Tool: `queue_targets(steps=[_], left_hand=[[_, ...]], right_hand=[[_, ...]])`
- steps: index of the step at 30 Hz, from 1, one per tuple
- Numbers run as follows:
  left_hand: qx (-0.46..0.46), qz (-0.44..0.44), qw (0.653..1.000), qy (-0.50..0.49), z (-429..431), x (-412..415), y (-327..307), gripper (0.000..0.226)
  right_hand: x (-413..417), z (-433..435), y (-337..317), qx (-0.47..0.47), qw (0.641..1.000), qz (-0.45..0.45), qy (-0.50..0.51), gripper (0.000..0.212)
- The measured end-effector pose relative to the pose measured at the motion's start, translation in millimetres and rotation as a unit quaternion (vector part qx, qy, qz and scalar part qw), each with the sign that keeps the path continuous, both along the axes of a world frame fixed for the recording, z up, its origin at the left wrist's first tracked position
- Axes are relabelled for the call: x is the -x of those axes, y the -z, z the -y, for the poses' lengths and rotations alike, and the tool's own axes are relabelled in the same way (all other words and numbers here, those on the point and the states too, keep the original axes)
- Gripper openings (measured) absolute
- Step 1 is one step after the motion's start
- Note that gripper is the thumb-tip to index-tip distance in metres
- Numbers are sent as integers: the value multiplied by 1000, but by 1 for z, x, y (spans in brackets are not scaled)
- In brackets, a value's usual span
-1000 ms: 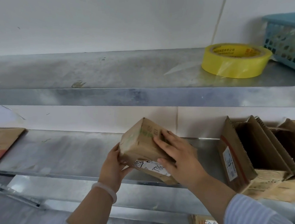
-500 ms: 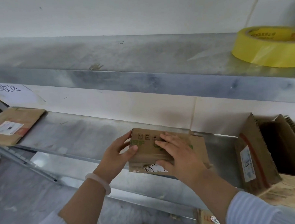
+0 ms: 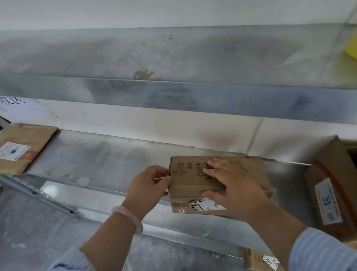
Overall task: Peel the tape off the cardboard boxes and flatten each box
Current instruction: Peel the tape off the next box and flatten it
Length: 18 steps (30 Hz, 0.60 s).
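A small brown cardboard box (image 3: pixel 190 180) with green print and a torn white label lies on the lower metal shelf (image 3: pixel 97 159), near its front edge. My left hand (image 3: pixel 149 183) grips the box's left end, fingers curled at the edge. My right hand (image 3: pixel 235 186) lies spread over the box's top and right half, pressing it down. The box looks squashed low. No tape strip is clearly visible on it.
A flattened box with a label (image 3: pixel 16 150) lies at the shelf's left end. Open boxes (image 3: pixel 335 186) stand at the right. A yellow tape roll (image 3: pixel 356 45) sits on the upper shelf (image 3: pixel 170 53). Another cardboard piece (image 3: pixel 260 260) shows below.
The box went from tilted up in both hands to lying low on the shelf. My head has turned left, so the tape roll and right boxes slid toward the frame edge.
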State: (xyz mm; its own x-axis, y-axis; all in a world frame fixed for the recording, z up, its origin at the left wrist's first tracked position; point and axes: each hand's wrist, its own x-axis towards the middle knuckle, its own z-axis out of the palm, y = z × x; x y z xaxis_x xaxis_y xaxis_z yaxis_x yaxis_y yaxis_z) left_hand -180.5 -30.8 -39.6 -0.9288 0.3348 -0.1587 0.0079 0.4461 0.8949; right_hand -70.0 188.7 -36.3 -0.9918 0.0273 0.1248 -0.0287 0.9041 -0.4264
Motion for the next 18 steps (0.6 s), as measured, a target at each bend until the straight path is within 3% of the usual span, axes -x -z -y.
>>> queue_targets(steps=[13,18], left_hand=[[54,-15,997,56,-16,43,-8,21],[109,-189,972,87,-18,45,-34,22]], right_hand=[[3,16,1,-27,994,-72,76,53],[13,26,-10,-9,992,-84,95,55]])
